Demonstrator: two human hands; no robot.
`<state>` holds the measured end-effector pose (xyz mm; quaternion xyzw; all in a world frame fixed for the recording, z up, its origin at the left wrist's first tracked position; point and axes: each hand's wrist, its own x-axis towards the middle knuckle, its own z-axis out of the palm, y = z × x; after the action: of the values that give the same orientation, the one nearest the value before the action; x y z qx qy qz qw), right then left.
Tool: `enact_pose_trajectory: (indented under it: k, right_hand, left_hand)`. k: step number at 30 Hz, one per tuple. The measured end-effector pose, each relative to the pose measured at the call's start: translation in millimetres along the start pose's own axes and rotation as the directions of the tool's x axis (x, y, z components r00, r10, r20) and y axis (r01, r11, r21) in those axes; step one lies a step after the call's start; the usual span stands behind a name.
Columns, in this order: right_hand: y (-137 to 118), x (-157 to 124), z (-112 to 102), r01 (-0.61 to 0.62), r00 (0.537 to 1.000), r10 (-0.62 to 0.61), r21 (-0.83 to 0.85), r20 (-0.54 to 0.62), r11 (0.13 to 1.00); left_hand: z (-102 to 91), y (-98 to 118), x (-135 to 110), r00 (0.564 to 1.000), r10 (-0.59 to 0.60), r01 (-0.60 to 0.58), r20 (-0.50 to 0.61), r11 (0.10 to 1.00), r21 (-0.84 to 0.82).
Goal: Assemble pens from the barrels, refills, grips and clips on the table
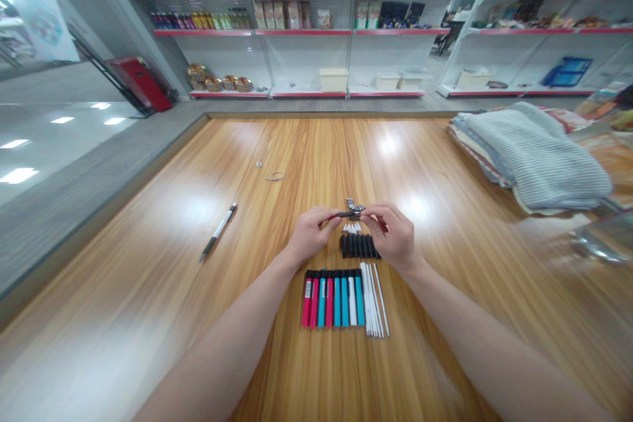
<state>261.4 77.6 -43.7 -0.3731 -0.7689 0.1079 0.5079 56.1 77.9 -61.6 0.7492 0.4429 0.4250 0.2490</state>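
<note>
Between my two hands a dark pen part [349,214] lies level just above the table. My left hand [312,232] pinches its left end, where a bit of red shows. The fingertips of my right hand [392,232] close on its right end, which they partly hide. Just behind are small metal pieces [352,203]; below sit short white tips [352,228] and a row of black grips [357,246], partly covered by my right hand. Nearer to me, red, blue and white pen barrels [337,298] with black ends lie side by side, beside thin white refills [374,303].
A whole black-and-white pen [218,232] lies to the left on the wooden table [257,277]. A thin loop [275,176] and a small round piece [259,164] are farther back. Folded cloths [539,151] are stacked at the right. Goods fill shelves [301,31] beyond.
</note>
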Motion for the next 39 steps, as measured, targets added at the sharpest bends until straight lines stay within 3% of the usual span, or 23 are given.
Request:
enact_pose_trajectory:
  k: [4,16,27,39]
  right_hand:
    - [2.2,-1.1,-0.5,-0.003,1.0,0.003,0.017,-0.02,1.0]
    - [3.8,-1.8,1.5,-0.013,0.997,0.014,-0.019,0.072,1.0]
    - [6.8,-1.9,3.3,0.024,0.996,-0.022,-0.02,0.085,1.0]
    - [11.5,-3.9,6.5,-0.015,0.99,0.029,-0.103,0.139,0.995]
  left_hand:
    - [0.7,0.9,0.1,1.0,0.017,-0.017,0.007,1.0,0.021]
    - [1.0,3.0,-0.3,0.994,0.085,-0.09,0.061,0.993,0.079]
    - [1.1,2.8,-0.6,0.997,0.069,-0.074,0.031,0.97,0.23]
    - [0.1,7.4,-1.7,0.998,0.058,-0.045,-0.028,0.94,0.337]
